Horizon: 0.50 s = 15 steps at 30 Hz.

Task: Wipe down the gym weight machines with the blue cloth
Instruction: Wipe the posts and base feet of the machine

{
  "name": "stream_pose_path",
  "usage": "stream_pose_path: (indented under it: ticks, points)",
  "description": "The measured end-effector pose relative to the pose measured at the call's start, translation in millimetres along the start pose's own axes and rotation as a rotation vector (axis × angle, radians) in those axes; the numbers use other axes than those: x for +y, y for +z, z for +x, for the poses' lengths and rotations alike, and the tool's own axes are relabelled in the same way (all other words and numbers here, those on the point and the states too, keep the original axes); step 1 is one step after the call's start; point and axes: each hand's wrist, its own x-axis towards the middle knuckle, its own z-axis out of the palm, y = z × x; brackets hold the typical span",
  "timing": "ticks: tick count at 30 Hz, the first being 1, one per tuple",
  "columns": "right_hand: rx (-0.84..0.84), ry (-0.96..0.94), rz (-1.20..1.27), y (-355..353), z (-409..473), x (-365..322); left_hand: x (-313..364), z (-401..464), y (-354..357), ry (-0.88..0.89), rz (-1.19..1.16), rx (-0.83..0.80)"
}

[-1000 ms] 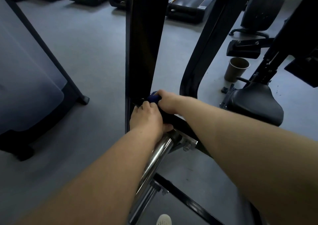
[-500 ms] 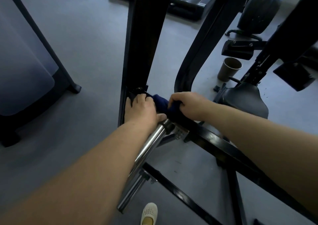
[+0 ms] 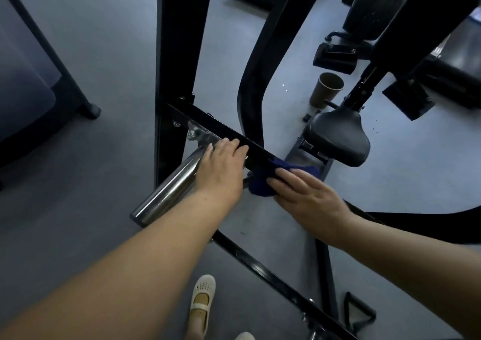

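No writing shows anywhere. The dark blue cloth [image 3: 263, 181] is bunched and rumpled, draped over the slanted black steel crossbar [image 3: 216, 127] of the weight machine. My right hand [image 3: 309, 196] presses it there with straight fingers; my left hand [image 3: 221, 165] rests flat on the crossbar, above the shiny chrome tube [image 3: 166, 191].

Crossbar [image 3: 221, 129] ran from the upright post [image 3: 182, 53] down to the right, left hand [image 3: 221, 165] on the steel roller [image 3: 166, 191] beneath it, cloth [image 3: 260, 183] under right hand [image 3: 309, 199] just right, seat [image 3: 338, 136] behind, cup [image 3: 326, 90] farther back.
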Motion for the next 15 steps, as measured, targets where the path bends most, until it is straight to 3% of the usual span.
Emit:
stream_pose_path:
  ticks: [3, 7, 11, 15]
  points:
    - [-0.086, 0.039, -0.182, -4.4, 32.1, -16.4, 2.8, 1.3, -0.4, -0.008, 0.081, -0.031]
    - [0.010, 0.063, -0.194, -1.0, 22.7, -13.1, 9.0, 3.5, -5.4, -0.020, 0.138, -0.035]
    - [0.006, 0.014, -0.162, 6.9, -27.2, -9.7, 23.8, -4.2, 3.4, 0.017, 0.107, -0.045]
    - [0.107, 0.196, 0.010, 9.3, -4.5, -20.1, 41.4, -13.7, 10.6, -0.005, 0.076, -0.057]
